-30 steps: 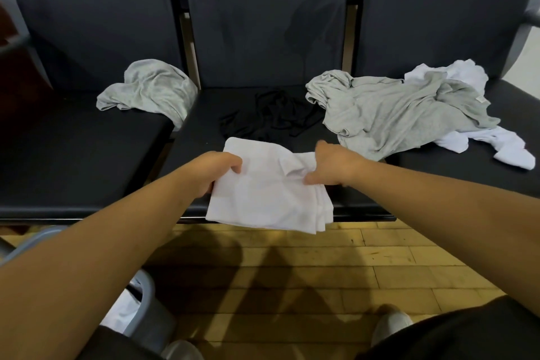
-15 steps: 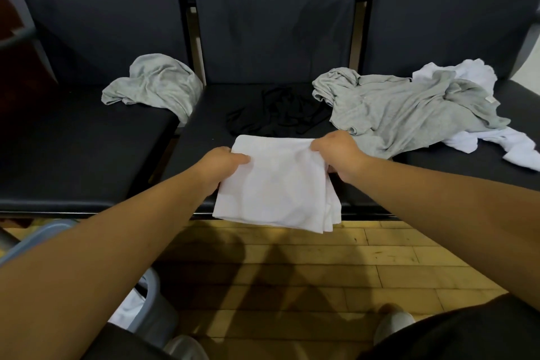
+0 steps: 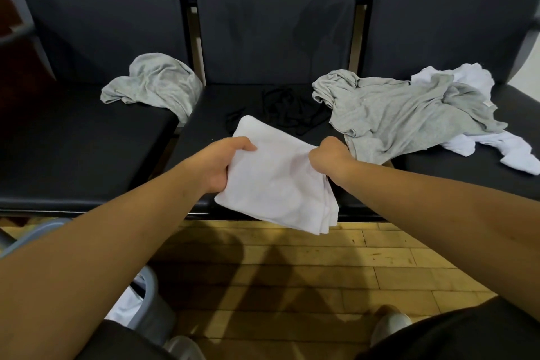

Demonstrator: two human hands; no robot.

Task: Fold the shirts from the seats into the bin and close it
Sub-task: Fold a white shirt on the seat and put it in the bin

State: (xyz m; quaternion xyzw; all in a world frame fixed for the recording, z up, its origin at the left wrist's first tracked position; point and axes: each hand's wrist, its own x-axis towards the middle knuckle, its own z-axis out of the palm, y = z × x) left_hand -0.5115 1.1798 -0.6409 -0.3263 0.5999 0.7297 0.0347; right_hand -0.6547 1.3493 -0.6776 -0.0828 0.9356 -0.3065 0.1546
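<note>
Since half a second ago the folded white shirt (image 3: 277,184) has swung round in the hands. Its far left corner now points up towards the back of the middle seat (image 3: 204,131) and its right edge is bunched instead of flat.

The middle seat is one of three dark padded seats in a row. The wooden floor (image 3: 292,272) runs in front of it.

A large grey shirt (image 3: 409,114) lies spread and rumpled across the gap between the middle seat and the seat to its right. On that right-hand seat a crumpled white shirt (image 3: 520,152) lies partly under the grey one. A smaller grey shirt (image 3: 157,82) is heaped on the seat to the left of the middle seat, and one end hangs into the gap between them. A black garment (image 3: 289,114) lies tangled on the middle seat itself, towards the back.

The folded white shirt is held in the air over the front edge of the middle seat, tilted, with its layered edges hanging lowest.

The bin (image 3: 149,280) stands on the floor in front and to the left of the middle seat, with white cloth (image 3: 125,307) showing inside it.

The left hand (image 3: 222,161) pinches the shirt's left edge, thumb on top and fingers underneath. The right hand (image 3: 327,152) has its fingers curled tight round the gathered right edge.
</note>
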